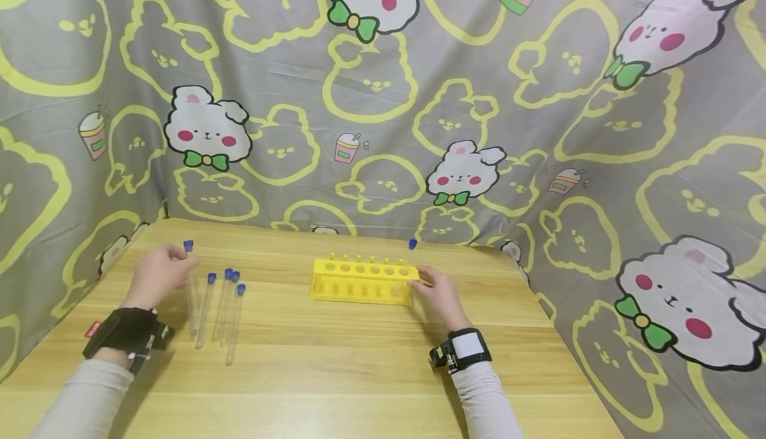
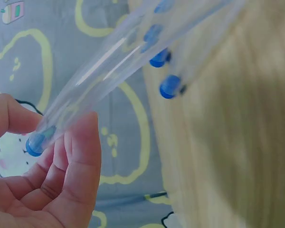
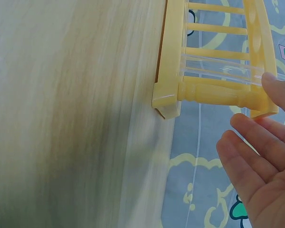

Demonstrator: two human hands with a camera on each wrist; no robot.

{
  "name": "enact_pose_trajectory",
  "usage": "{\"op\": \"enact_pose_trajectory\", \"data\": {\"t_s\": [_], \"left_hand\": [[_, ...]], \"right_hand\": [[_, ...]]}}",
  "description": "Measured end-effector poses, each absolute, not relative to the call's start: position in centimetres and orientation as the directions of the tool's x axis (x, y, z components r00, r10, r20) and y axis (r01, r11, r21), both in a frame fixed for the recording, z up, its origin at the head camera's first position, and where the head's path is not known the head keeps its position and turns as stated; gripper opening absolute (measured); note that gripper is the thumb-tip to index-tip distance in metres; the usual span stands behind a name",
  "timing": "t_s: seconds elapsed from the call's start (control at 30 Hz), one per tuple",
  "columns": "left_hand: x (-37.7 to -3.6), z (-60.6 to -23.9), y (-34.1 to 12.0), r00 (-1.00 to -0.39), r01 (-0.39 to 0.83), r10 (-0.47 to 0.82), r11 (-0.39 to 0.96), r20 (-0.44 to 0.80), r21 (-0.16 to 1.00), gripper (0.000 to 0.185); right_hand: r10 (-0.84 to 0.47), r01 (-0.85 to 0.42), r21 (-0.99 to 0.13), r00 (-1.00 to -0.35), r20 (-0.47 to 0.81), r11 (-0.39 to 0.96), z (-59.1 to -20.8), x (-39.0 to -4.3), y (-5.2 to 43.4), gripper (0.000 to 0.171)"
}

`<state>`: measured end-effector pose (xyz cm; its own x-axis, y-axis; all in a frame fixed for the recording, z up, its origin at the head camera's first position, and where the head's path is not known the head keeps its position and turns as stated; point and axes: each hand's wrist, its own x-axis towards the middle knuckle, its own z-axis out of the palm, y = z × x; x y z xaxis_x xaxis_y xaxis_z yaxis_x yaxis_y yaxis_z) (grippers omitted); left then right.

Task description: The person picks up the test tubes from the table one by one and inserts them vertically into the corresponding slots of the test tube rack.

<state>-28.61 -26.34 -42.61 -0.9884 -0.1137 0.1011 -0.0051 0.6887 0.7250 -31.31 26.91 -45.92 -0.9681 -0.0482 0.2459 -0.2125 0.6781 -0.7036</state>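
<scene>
Cartoon-bunny cloth [image 1: 383,93] backs the wooden table [image 1: 335,372]. My left hand [image 1: 157,275] at 9 o'clock pinches a clear tube [image 2: 109,80] near its blue cap, thumb and fingers curled round it; its far end is cut off in the wrist view. Four more tubes [image 1: 220,312] lie just beside it, blurred. My right hand [image 1: 437,292] at 3 o'clock touches the yellow rack's [image 1: 362,281] end, fingers straight and loose. One capped tube [image 1: 407,263] stands in the rack's last hole, its lower part hard to make out.
</scene>
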Motion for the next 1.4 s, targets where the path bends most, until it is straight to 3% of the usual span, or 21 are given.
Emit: {"op": "enact_pose_trajectory", "data": {"t_s": [0.43, 0.7, 1.17, 1.4], "left_hand": [[-28.9, -39.9, -24.3, -0.972, 0.058, -0.131, 0.672, 0.196, 0.739, 0.045], [-29.8, -38.6, -21.9, -0.965, 0.135, -0.108, 0.578, 0.24, 0.805, 0.038], [-32.4, -35.4, -14.1, -0.946, 0.276, -0.012, 0.491, 0.323, 0.826, 0.024], [-33.3, -34.7, -10.1, -0.942, 0.321, 0.053, 0.434, 0.331, 0.842, 0.026]], "right_hand": [[-0.047, -0.216, -0.711, -0.967, 0.251, 0.669, -46.0, -31.2, 27.0, 0.052], [-0.047, -0.217, -0.714, -0.967, 0.25, 0.666, -46.0, -31.3, 26.9, 0.052], [-0.05, -0.229, -0.708, -0.963, 0.265, 0.668, -46.0, -31.3, 27.0, 0.049], [-0.041, -0.219, -0.716, -0.965, 0.258, 0.663, -46.1, -31.3, 26.9, 0.049]]}}
